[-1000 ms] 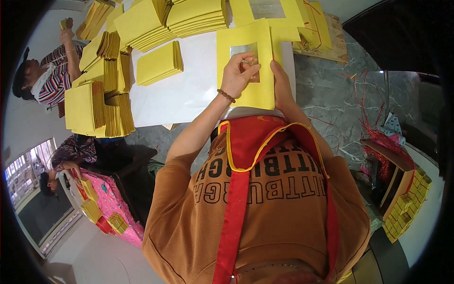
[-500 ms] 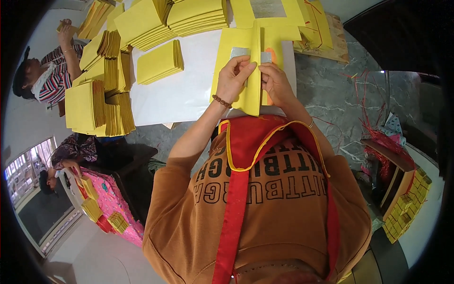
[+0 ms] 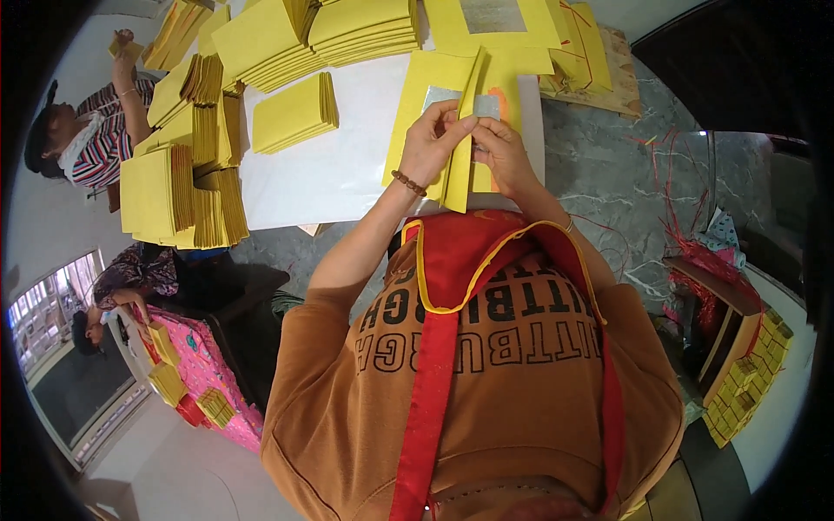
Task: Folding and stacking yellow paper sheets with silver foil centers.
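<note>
Yellow sheet has tilted, left hand pinching it; cannot tell if partly obscured right hand does.

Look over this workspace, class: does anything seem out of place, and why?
Yes: loose red strands straggle over the grey floor right of the table, looking untidy against the fairly neat small yellow stack on it. Nothing looks plainly spilled or torn.

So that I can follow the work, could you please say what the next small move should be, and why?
Perhaps press the raised yellow flap down into a flat crease, because it stands up off the yellow paper, with the left hand and right hand meeting at it.
</note>
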`<state>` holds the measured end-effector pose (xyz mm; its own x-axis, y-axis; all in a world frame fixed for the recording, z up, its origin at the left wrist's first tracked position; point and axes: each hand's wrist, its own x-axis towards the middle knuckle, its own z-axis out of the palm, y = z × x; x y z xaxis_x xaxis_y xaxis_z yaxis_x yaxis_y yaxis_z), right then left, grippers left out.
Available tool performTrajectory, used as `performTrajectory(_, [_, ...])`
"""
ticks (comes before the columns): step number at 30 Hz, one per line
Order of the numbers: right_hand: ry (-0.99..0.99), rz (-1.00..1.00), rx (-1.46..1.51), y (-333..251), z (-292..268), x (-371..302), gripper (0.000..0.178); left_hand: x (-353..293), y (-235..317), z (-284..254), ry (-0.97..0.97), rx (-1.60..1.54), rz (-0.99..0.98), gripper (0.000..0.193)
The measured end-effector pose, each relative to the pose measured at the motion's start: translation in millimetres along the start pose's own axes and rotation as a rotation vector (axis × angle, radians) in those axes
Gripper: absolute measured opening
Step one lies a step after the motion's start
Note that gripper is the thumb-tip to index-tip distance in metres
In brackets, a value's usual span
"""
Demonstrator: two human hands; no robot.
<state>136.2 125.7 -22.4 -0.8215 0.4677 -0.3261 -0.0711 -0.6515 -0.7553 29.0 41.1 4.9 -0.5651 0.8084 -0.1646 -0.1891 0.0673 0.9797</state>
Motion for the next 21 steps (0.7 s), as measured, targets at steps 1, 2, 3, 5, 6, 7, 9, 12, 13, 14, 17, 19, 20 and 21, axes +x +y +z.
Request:
performTrajectory(1, [0.029, -0.009, 0.005, 0.3, 0.2, -0.5, 0.018, -0.7, 2.0, 1.0, -0.013, -0.065, -0.026, 0.039])
performTrajectory(2, [0.059, -0.017, 0.01, 0.7, 0.5, -1.0, 0.018, -0.6, 0.9, 0.0, -0.015, -0.064, -0.027, 0.039])
performTrajectory(3, [0.059, -0.018, 0.01, 1.0, 1.0, -1.5, 0.018, -0.5, -0.1, -1.7, -0.012, -0.052, -0.046, 0.037])
performTrajectory(5, [0.088, -0.035, -0.001, 1.6, 2.3, -2.9, 0.018, -0.7, -1.4, -3.2, -0.01, -0.041, -0.066, 0.036])
performTrajectory(6, [0.088, -0.035, -0.001, 1.2, 3.0, -3.6, 0.018, -0.9, -1.0, -3.2, -0.02, -0.05, -0.063, 0.035])
performTrajectory(7, [0.083, -0.038, 0.002, -0.1, 4.0, -4.5, 0.019, -1.1, -0.8, -3.5, -0.029, -0.06, -0.061, 0.035])
performTrajectory(9, [0.078, -0.042, 0.003, -0.2, 4.4, -5.6, 0.019, -0.3, -3.4, -6.2, -0.025, -0.101, -0.09, 0.035])
performTrajectory(12, [0.096, -0.075, 0.001, 6.3, -0.2, -4.5, 0.016, 1.1, -8.5, -10.7, -0.014, -0.275, -0.15, 0.034])
performTrajectory(13, [0.12, -0.1, -0.004, 10.2, -4.1, -2.4, 0.013, 1.1, -9.9, -11.9, -0.006, -0.409, -0.182, 0.033])
performTrajectory(14, [0.143, -0.125, -0.01, 13.8, -7.7, -0.9, 0.01, 1.3, -11.4, -13.0, -0.004, -0.409, -0.181, 0.033])
performTrajectory(17, [0.157, -0.098, 0.024, 10.9, -2.7, -2.4, 0.007, 1.2, -14.7, -15.0, -0.009, -0.385, -0.188, 0.031])
performTrajectory(19, [0.148, -0.116, 0.019, 14.2, -5.0, -2.2, 0.007, 1.3, -12.7, -12.3, -0.024, -0.361, -0.19, 0.03])
performTrajectory(20, [0.139, -0.132, 0.013, 15.9, -6.0, -2.1, 0.007, 1.6, -13.4, -12.7, -0.025, -0.362, -0.188, 0.03])
performTrajectory(21, [0.138, -0.133, 0.013, 16.5, -6.3, -2.0, 0.007, 2.0, -13.4, -13.1, -0.032, -0.323, -0.183, 0.03])
